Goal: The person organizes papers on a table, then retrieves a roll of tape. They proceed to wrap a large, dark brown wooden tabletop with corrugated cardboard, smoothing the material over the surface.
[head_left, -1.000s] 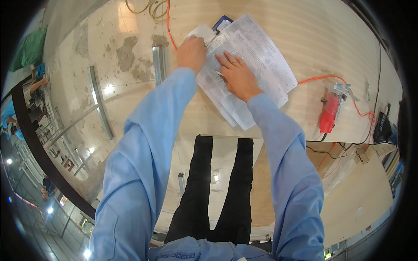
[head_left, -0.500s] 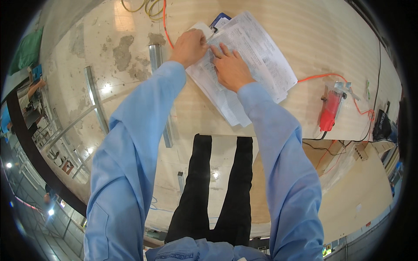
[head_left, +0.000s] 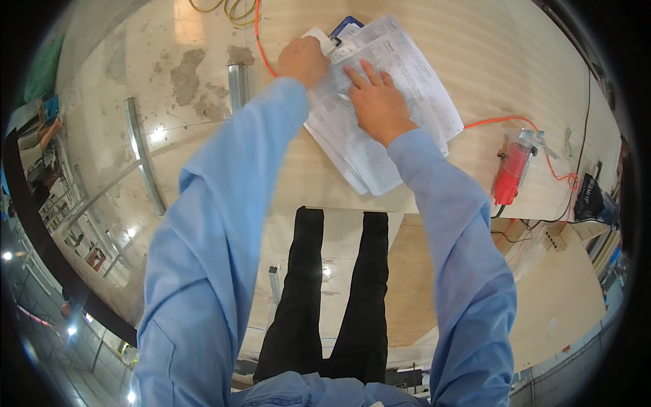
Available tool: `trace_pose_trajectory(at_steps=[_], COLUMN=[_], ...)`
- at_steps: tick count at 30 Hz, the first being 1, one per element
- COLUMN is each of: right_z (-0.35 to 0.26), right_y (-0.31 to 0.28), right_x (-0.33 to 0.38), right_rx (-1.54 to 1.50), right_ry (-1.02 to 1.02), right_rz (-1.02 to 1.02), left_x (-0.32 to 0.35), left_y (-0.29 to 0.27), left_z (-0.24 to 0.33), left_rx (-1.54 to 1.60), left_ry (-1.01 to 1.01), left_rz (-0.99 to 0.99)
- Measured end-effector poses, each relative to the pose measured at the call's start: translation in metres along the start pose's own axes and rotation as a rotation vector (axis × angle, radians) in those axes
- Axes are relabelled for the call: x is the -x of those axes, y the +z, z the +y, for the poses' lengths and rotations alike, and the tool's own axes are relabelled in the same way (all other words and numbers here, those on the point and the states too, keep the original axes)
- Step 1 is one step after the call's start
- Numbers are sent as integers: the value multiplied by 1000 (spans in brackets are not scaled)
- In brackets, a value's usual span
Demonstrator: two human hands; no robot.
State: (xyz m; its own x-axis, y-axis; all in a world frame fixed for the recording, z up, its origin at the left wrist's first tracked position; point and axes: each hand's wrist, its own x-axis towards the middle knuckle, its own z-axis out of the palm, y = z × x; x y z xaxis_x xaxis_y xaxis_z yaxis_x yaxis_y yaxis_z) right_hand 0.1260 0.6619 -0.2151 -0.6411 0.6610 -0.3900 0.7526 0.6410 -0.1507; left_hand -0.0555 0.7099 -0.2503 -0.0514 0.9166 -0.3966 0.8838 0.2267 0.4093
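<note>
A stack of printed paper sheets (head_left: 413, 85) lies fanned out on the pale work table. A blue clipboard (head_left: 349, 24) with a dark metal clip shows at its far edge. Next to the clip, my left hand (head_left: 303, 61) is curled closed at the stack's far left corner, slightly blurred. Its fingertips are hidden, so what they grip cannot be made out. My right hand (head_left: 380, 102) rests on the top sheets with its fingers spread. A small white tip (head_left: 344, 97) pokes out beside that hand's thumb; its kind is unclear.
A red handheld power tool (head_left: 513, 169) lies on the table at the right. An orange cord (head_left: 498, 121) runs past it, and a black bag-like item (head_left: 591, 202) sits beyond. Metal channel bars (head_left: 144, 156) lie on the stained floor (head_left: 186, 78) to the left.
My left hand has shifted a little right and up along the stack's far corner. My right hand has slid slightly right over the sheets, fingers still spread.
</note>
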Motion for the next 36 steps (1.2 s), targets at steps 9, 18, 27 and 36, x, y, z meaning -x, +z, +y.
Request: trace_pose_trajectory(at_steps=[9, 18, 27, 36], right_z=[-14, -18, -47, -10], right_y=[2, -21, -17, -51], right_x=[-4, -13, -31, 54], right_rx=[-52, 33, -1, -1536], right_ry=[18, 55, 143, 690], right_rz=[-32, -104, 18, 145], left_x=[-21, -34, -36, 64], left_y=[-17, -26, -30, -26], left_z=[-19, -36, -40, -13], left_rx=[94, 183, 220, 747], left_ry=[105, 189, 195, -111], left_rz=[-290, -397, -444, -16])
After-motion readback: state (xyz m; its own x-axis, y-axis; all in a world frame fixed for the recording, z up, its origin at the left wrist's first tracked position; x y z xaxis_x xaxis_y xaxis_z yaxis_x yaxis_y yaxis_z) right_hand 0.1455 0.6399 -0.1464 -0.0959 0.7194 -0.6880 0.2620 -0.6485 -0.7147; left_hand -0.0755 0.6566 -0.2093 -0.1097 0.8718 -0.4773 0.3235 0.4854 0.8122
